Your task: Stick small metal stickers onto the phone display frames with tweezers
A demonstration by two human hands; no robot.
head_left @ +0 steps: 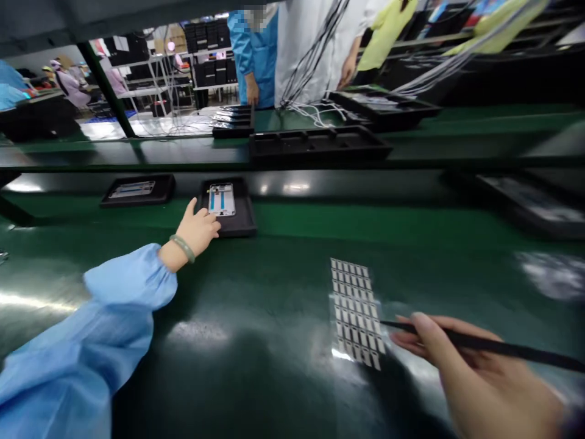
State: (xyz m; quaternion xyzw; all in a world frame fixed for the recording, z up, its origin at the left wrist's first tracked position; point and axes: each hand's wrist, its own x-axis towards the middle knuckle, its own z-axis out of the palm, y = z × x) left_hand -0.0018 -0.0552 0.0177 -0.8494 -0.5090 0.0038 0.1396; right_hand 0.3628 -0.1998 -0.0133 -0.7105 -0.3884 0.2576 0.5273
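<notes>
While the right hand (479, 375) grips tweezers (507, 348) beside stickers (357, 312), the left hand (196, 231) spreads at a tray (245, 210).

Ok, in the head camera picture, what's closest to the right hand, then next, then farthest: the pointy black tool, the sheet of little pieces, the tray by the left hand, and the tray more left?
1. Black tool: in the right hand.
2. Sheet: just left of it.
3. Tray by the left hand: farther left.
4. Other tray: farthest left.
</notes>
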